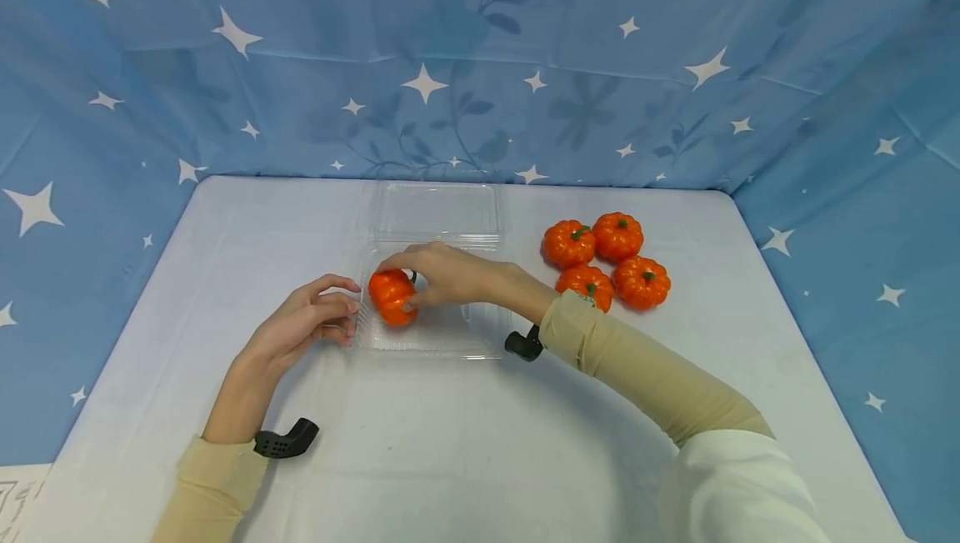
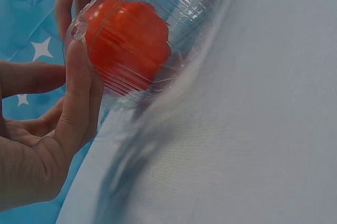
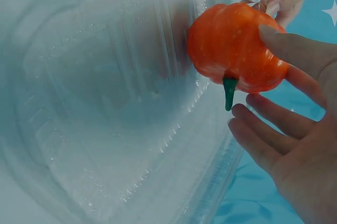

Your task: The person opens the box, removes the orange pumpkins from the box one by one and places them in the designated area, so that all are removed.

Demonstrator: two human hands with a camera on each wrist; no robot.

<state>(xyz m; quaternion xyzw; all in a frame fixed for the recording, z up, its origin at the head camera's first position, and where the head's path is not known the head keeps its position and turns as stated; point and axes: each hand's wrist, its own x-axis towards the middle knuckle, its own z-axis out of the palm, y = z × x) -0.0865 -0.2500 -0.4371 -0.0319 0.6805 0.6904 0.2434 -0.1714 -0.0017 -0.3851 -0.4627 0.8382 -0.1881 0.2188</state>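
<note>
A small orange toy pumpkin with a green stem (image 1: 392, 296) sits in the left end of a clear plastic box with a hinged lid (image 1: 438, 334), and the lid lies open and flat behind the box. The right hand (image 1: 442, 272) reaches across the box and holds the pumpkin, with the thumb and fingers curved around it. In the right wrist view the pumpkin (image 3: 234, 48) is tipped on its side, its green stem sticks out toward the palm, and the right hand's fingers (image 3: 295, 50) press on its orange skin. The left hand (image 1: 311, 322) rests on the white surface (image 1: 450, 443) just beside the left edge of the box. Its fingers are loosely curved, and the fingertips touch the box rim. In the left wrist view the thumb (image 2: 73, 92) lies against the clear corner of the box (image 2: 158, 3), and the pumpkin (image 2: 129, 42) shows through the plastic right behind it. Four more small orange toy pumpkins (image 1: 606, 261) sit close together in a bunch on the surface, to the right of the box and near the right arm's tan sleeve (image 1: 645, 368). A blue cloth with white stars (image 1: 480, 59) hangs behind the surface and along both sides.
</note>
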